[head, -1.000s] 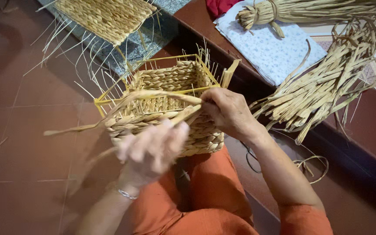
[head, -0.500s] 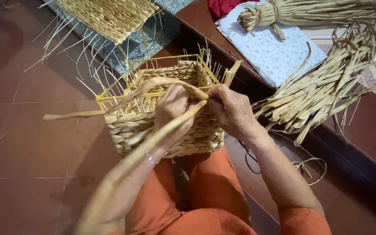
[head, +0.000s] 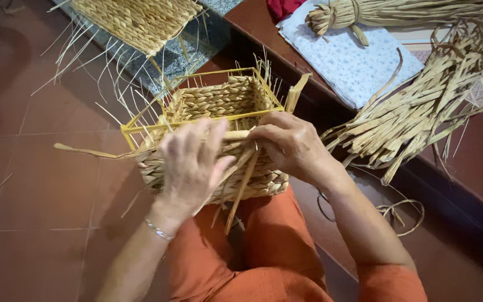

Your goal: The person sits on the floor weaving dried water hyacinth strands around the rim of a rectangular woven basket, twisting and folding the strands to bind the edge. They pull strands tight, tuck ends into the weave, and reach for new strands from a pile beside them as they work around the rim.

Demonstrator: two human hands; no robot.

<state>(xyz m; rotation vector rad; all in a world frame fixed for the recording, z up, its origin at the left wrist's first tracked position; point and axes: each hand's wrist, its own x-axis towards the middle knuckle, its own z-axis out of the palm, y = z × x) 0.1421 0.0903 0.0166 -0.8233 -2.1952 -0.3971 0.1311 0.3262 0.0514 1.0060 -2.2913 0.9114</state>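
**Reader:** Where is the basket, and where are the person's hands on it?

**Describer:** A half-woven straw basket [head: 219, 131] with a yellow wire frame rests on the person's lap, on orange trousers [head: 264, 251], over a red tiled floor [head: 34, 168]. Both hands sit on its near wall, just under the yellow rim. The left hand [head: 192, 165] lies across the near left part of the wall, fingers spread and pressed flat on the weave, not closed around anything. A thin bracelet [head: 157, 230] circles that wrist.

**Reader:** And the right hand?

**Describer:** The right hand [head: 289, 145] is at the near right part of the wall, close beside the left one, fingers curled and pinched on a straw strand [head: 241, 187]. That strand hangs down the wall and ends over the lap. Another loose strand [head: 88, 151] sticks out sideways from the basket's left corner.

**Reader:** What lies around it?

**Describer:** To the right, on a dark raised ledge [head: 476, 162], is a heap of flat straw strips [head: 420, 106], well apart from the hands. Beyond it, a pale flowered cloth [head: 353, 64] carries a tied straw bundle [head: 375, 12]. Past the basket's far side, a second woven piece [head: 141, 19] with loose spokes lies on a grey speckled slab [head: 208, 39].
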